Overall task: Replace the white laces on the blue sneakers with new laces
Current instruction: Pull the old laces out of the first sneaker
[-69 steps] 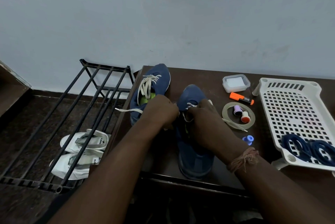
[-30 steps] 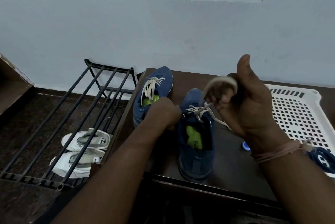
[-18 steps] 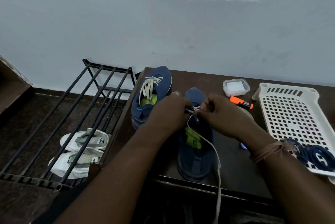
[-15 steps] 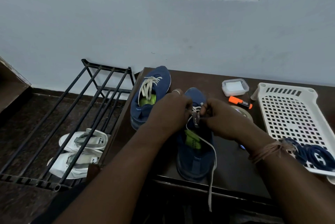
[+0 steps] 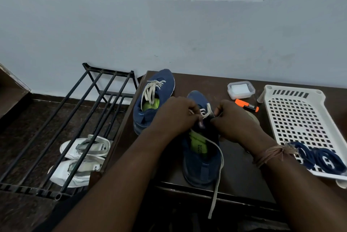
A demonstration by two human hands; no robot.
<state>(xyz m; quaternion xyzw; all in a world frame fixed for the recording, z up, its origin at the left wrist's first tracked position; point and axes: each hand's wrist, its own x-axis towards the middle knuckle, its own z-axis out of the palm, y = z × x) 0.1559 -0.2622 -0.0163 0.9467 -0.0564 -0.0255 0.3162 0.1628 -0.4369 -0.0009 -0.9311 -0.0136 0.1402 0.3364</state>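
Two blue sneakers stand on the dark brown table (image 5: 238,171). The far left sneaker (image 5: 155,100) still carries its white lace crossed through the eyelets. The near sneaker (image 5: 202,158) has a green insole and sits under both hands. My left hand (image 5: 176,115) and my right hand (image 5: 234,121) pinch its white lace (image 5: 218,168) at the eyelets; the exact eyelet is hidden by my fingers. A loose end of that lace trails over the heel and hangs past the table's front edge. Dark blue new laces (image 5: 319,158) lie coiled in the white tray.
A white perforated tray (image 5: 298,119) sits at the table's right. Behind it lie an orange marker (image 5: 246,105) and a small clear lidded box (image 5: 241,89). A black metal rack (image 5: 78,119) stands left of the table, with white sandals (image 5: 82,158) on the floor beneath.
My right hand had lifted high, pulling the lace out, then came back down to the eyelets. Now both hands pinch the lace there and the freed end hangs longer over the table's edge.
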